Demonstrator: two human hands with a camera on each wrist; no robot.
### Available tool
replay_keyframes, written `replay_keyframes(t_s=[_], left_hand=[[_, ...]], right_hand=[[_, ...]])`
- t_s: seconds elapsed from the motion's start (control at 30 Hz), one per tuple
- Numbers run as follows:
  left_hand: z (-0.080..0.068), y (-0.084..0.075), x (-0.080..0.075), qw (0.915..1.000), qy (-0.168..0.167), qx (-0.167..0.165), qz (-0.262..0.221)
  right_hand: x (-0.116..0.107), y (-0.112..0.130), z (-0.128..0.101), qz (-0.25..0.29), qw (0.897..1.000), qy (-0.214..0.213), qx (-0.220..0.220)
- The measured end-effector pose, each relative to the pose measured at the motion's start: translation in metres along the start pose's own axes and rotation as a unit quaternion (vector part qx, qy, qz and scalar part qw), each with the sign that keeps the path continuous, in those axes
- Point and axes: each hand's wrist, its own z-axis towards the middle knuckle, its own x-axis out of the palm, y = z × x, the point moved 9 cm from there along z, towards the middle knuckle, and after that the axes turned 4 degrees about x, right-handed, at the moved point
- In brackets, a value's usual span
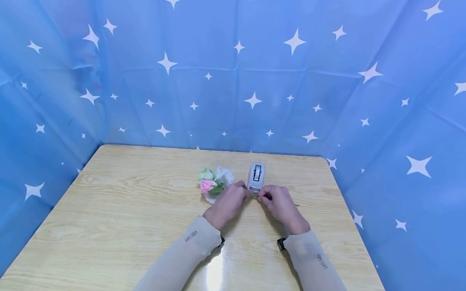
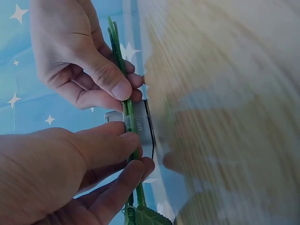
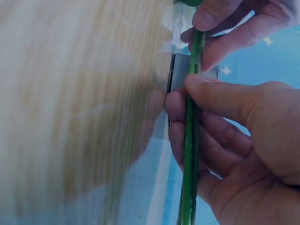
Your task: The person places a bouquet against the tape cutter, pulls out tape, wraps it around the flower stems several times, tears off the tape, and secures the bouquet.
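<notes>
A small bunch of artificial flowers (image 1: 208,185), with pink, white and pale green heads, lies to the left of the hands. Its green stems (image 3: 188,154) run together to the right. My left hand (image 1: 230,202) pinches the stems on the flower side, near a green leaf (image 2: 152,216). My right hand (image 1: 279,202) pinches them farther along, toward the cut ends. Between the two hands, a strip of clear tape (image 2: 129,123) shows on the stems. Just behind the fingers stands a grey tape dispenser (image 1: 256,177) with a roll in it.
The wood-grain table (image 1: 120,210) reaches back to a blue curtain (image 1: 218,81) with white stars, which also hangs along both sides. Dark bands sit at both wrists below the pale sleeves (image 1: 198,238).
</notes>
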Motion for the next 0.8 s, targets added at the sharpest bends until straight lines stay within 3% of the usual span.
replay_keyframes(t_s=[0.3,0.5,0.8], left_hand=[[0.002,-0.001,-0.001,1.0000,-0.006,0.000,0.006],[0.001,0.001,-0.007,0.9997,-0.020,-0.003,0.011],[-0.001,-0.002,-0.020,0.9992,-0.036,0.002,0.016]], right_hand=[[0.000,-0.003,0.001,0.009,1.000,0.011,-0.006],[0.000,0.004,0.000,0.012,0.999,0.021,-0.023],[-0.004,0.011,-0.001,0.024,0.999,0.033,-0.010]])
